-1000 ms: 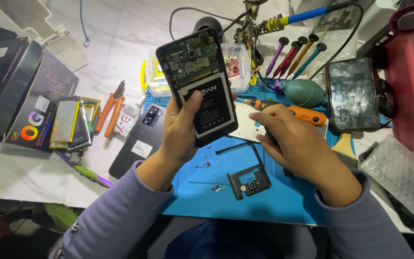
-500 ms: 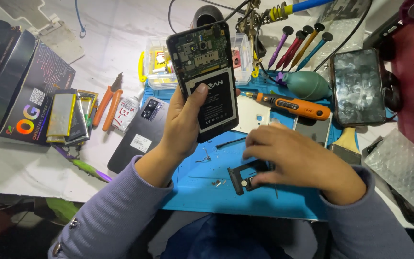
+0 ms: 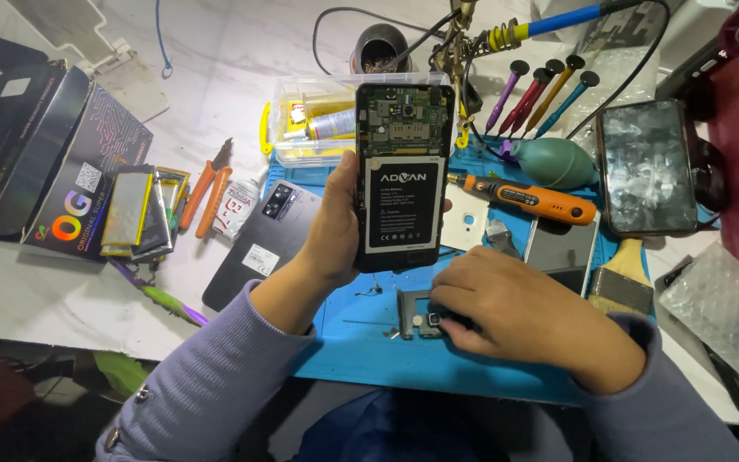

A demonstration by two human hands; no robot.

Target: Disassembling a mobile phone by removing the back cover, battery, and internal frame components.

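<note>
1. Centrally, an opened phone (image 3: 404, 175) stands upright above the blue work mat (image 3: 369, 342), its back cover off so the green circuit board shows at the top and a black battery with a white label fills the lower part.
2. The left hand (image 3: 331, 227) holds this phone, wrapped around its left edge from about 8 o'clock, thumb side toward the camera.
3. The right hand (image 3: 515, 308) lies low on the mat at 5 o'clock from the phone, its fingers curled down onto a small dark frame part (image 3: 416, 315); how firmly it pinches the part is hard to tell, since the fingers cover the piece's right end.
4. At 3 o'clock from the phone lies an orange rotary tool (image 3: 528, 197), and just beyond it a green rubber air blower (image 3: 553, 162).
5. At 1 o'clock a row of precision screwdrivers (image 3: 540, 94) with purple, red, yellow and blue handles stands tilted.
6. Behind the phone, at 11 o'clock, sits a clear plastic box (image 3: 314, 128) with small items.
7. At 9 o'clock a grey phone back cover (image 3: 258, 244) lies flat, with orange-handled pliers (image 3: 203, 192) and loose batteries (image 3: 134, 210) farther left.
8. At 4 o'clock, a wooden-handled brush (image 3: 622, 282) rests near the mat's edge.
</note>
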